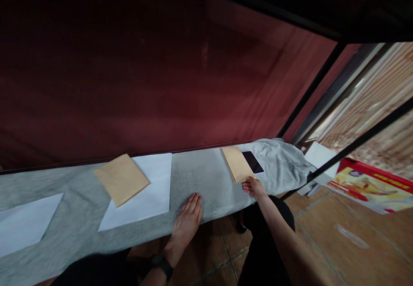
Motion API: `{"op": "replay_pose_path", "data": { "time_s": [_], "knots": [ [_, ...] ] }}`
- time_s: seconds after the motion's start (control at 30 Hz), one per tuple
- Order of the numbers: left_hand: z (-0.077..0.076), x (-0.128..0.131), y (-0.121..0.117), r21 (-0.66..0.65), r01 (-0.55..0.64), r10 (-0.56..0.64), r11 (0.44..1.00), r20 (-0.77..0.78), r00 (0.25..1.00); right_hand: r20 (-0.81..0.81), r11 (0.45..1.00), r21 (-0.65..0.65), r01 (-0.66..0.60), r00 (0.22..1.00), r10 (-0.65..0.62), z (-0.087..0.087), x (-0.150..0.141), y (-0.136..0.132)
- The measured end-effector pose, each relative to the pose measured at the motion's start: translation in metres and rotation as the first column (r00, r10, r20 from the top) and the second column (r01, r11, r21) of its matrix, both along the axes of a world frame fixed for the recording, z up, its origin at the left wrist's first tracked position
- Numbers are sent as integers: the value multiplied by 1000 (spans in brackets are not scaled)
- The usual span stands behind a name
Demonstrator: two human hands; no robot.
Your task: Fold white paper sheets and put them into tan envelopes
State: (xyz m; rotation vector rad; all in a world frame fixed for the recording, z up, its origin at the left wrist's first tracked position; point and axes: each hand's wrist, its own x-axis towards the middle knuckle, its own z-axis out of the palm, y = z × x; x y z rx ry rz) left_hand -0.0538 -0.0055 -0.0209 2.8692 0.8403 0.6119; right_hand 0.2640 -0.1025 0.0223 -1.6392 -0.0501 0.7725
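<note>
My right hand (254,187) pinches the near edge of a tan paper envelope (237,164) on the right part of a grey cloth (206,170). A dark phone (253,162) lies beside that envelope, partly under its right edge. My left hand (189,213) rests flat on the cloth near its front edge, fingers together and stretched out, holding nothing. Left of it, a second tan envelope (121,179) lies across a stack of white paper (155,191). More white paper (29,223) is at the far left.
A dark red panel (155,105) rises behind the cloth-covered surface. Black frame bars (311,89) slant down at the right. On the tiled floor (322,230) stand a red and yellow box (374,185) and a white box (319,159). My legs are under the front edge.
</note>
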Motion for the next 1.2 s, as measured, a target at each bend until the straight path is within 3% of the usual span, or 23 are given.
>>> {"op": "replay_pose_path", "data": {
  "time_s": [0.1,0.2,0.33,0.4,0.5,0.6,0.8,0.97,1.03,1.13,1.2],
  "knots": [
    [4,-4,2,-23,-8,9,1000,45,999,72,999,8,-37,997,36,-5,-10,-3],
    [12,-14,13,-10,-170,170,985,101,980,176,993,37,-111,979,103,-13,-32,0],
    [19,-38,34,26,-507,505,861,68,861,300,962,61,-267,924,238,-22,-74,13],
    [18,-50,42,25,-579,579,815,-12,815,439,927,46,-373,841,316,-25,-97,23],
    [16,-60,47,42,-571,571,820,-109,813,645,879,-30,-476,662,381,-31,-126,37],
    [20,-60,49,62,-548,551,834,-144,822,742,887,-137,-441,547,387,-39,-143,43],
    [47,-55,50,-64,-555,545,829,-122,829,817,875,-294,-385,373,439,-50,-147,42],
    [75,-63,64,-348,-668,634,658,-223,741,825,881,-306,-361,361,434,-46,-150,41],
    [84,-69,71,-390,-674,634,627,-247,733,820,886,-288,-362,385,424,-45,-151,40],
    [91,-73,73,-378,-657,628,652,-215,748,789,894,-223,-389,466,400,-45,-150,42],
    [93,-69,65,-312,-606,595,732,-141,791,732,897,-143,-419,566,381,-41,-152,48]
  ]
}}
